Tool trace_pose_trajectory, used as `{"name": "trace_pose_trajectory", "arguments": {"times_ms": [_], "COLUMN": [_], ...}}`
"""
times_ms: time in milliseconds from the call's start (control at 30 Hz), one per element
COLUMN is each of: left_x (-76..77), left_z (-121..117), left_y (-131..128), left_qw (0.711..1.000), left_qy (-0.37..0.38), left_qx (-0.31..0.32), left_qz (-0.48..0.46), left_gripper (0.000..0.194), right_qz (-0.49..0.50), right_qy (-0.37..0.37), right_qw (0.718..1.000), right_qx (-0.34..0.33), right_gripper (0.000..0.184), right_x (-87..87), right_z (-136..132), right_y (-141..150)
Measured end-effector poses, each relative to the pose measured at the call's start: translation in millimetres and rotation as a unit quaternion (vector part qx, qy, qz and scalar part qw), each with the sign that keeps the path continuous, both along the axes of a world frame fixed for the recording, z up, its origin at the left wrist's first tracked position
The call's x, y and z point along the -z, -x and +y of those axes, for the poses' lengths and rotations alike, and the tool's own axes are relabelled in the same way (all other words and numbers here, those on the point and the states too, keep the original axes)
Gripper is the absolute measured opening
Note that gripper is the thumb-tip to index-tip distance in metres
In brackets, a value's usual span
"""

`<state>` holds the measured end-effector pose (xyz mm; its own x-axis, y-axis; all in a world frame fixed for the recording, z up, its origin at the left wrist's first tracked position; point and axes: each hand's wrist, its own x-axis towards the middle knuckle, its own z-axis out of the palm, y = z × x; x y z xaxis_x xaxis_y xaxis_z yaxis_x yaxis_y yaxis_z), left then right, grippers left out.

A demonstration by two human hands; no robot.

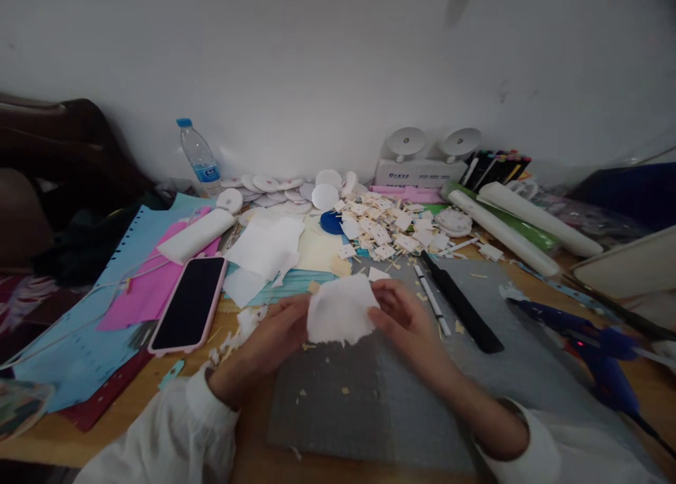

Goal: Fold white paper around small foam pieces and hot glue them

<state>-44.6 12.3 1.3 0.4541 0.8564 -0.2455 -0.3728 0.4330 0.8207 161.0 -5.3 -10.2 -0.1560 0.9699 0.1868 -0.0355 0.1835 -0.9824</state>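
Note:
Both of my hands hold one white sheet of soft paper or foam [341, 309] with ragged edges, just above a grey cutting mat [370, 399]. My left hand [274, 332] pinches its left edge, fingers closed. On the opposite edge, my right hand [402, 315] grips the sheet, fingers curled around it. Small torn scraps lie on the mat below.
A pink-cased phone [189, 303] lies left of my hands. A black ruler [460, 301] and a pen [432, 299] lie to the right, a blue glue gun [586, 343] farther right. Behind are small cut pieces [388, 232], white discs [274, 187], a water bottle [199, 156], white rolls [507, 234].

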Motion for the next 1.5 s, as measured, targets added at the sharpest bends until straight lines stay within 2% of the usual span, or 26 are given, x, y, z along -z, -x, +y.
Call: {"name": "trace_pose_trajectory", "arguments": {"times_ms": [67,133,233,300,367,467,567,633,700,800,1000,1133,1300,1500], "left_x": [2.7,4.1,4.1,2.6,0.4,-2.0,-1.3,0.8,3.3,5.4,3.3,6.3,10.4,5.3], "left_z": [0,0,-2,-4,-6,-7,-6,-6,-7,-9,-13,-13,-13,-11], "left_y": [1,3,8,9,8,7,7,7,8,8,6,7,7,6], "left_qw": [0.999,0.997,0.980,0.957,0.945,0.939,0.942,0.946,0.946,0.946,0.945,0.944,0.946,0.944], "left_qy": [0.042,0.041,-0.059,-0.116,-0.148,-0.171,-0.164,-0.151,-0.142,-0.131,-0.119,-0.131,-0.126,-0.143], "left_qx": [0.034,0.043,0.067,0.100,0.112,0.117,0.116,0.122,0.134,0.143,0.147,0.153,0.158,0.165], "left_qz": [-0.003,0.039,0.176,0.246,0.271,0.276,0.268,0.261,0.259,0.260,0.266,0.263,0.251,0.249], "left_gripper": [0.041,0.049,0.036,0.030,0.029,0.029,0.030,0.033,0.034,0.035,0.030,0.029,0.029,0.033], "right_qz": [-0.015,-0.073,-0.191,-0.241,-0.267,-0.323,-0.367,-0.386,-0.399,-0.410,-0.421,-0.425,-0.410,-0.334], "right_qy": [0.027,0.021,-0.026,-0.053,-0.073,-0.113,-0.140,-0.146,-0.147,-0.151,-0.148,-0.136,-0.101,-0.068], "right_qw": [0.999,0.994,0.976,0.966,0.960,0.939,0.919,0.910,0.905,0.899,0.892,0.891,0.904,0.940], "right_qx": [-0.041,-0.080,-0.100,-0.076,-0.030,0.025,0.030,0.026,0.026,0.039,0.070,0.078,0.060,0.005], "right_gripper": [0.019,0.017,0.018,0.020,0.021,0.018,0.020,0.012,0.006,0.017,0.015,0.025,0.031,0.033], "right_x": [-5.1,-10.5,-14.9,-12.5,-5.4,9.1,19.5,21.5,20.2,15.3,9.4,8.6,2.9,-6.5], "right_z": [4,8,19,33,50,76,94,100,103,103,103,106,107,104], "right_y": [2,1,-2,-3,-3,1,4,5,4,0,-1,4,6,2]}}
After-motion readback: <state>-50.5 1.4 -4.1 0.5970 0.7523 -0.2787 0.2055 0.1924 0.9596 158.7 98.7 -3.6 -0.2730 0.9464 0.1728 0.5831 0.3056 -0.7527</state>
